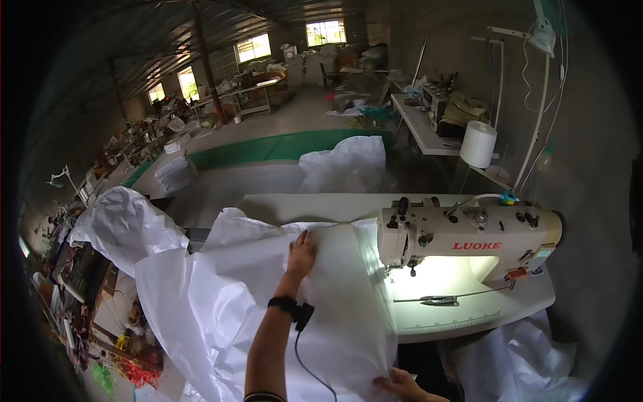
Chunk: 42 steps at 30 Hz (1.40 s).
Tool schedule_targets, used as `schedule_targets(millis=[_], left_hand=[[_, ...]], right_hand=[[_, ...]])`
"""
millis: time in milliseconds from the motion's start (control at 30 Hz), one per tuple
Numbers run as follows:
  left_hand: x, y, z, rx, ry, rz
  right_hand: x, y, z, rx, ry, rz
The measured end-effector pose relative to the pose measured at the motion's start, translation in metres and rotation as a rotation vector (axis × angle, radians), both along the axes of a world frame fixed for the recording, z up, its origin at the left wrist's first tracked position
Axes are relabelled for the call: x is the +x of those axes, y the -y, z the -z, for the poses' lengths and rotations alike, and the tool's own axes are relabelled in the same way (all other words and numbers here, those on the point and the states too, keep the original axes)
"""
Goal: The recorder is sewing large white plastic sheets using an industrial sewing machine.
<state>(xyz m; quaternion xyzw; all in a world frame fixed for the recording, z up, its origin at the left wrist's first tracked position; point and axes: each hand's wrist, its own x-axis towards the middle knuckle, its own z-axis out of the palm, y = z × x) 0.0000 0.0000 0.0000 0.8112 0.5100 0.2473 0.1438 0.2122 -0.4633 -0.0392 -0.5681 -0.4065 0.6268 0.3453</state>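
Note:
A large white plastic-like sheet (234, 288) lies over the left part of the sewing table and hangs down toward me. My left hand (303, 253) rests on it near its far edge, fingers stretched out and pressing it down. At the sheet's near right corner, my right hand (402, 385) pinches the edge; part of its grip is hidden. The sheet's right side runs up to the needle area of a white sewing machine (469, 231), whose lamp lights the bed. Thread snips (439, 300) lie on the table right of the sheet, apart from both hands.
A white thread cone (478, 144) stands behind the machine. More white sheeting (516, 358) hangs below the table at right, and a crumpled heap (127, 224) sits at left. Beyond are a green strip (261, 147) and a side table (425, 127). A cable trails from my left wrist.

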Motion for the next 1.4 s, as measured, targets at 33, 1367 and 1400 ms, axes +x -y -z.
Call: schedule_targets(millis=[33,1367,1400], left_hand=[[0.018,0.000,-0.009,-0.012,-0.050,-0.044],[0.089,0.085,-0.025,0.152,0.244,0.250],[0.088,0.103,-0.027,0.141,0.230,0.239]], right_hand=[[-0.003,0.005,0.003,0.113,0.100,-0.026],[-0.007,-0.027,-0.041,0.225,0.211,0.051],[-0.001,-0.015,-0.042,0.249,0.247,-0.008]])
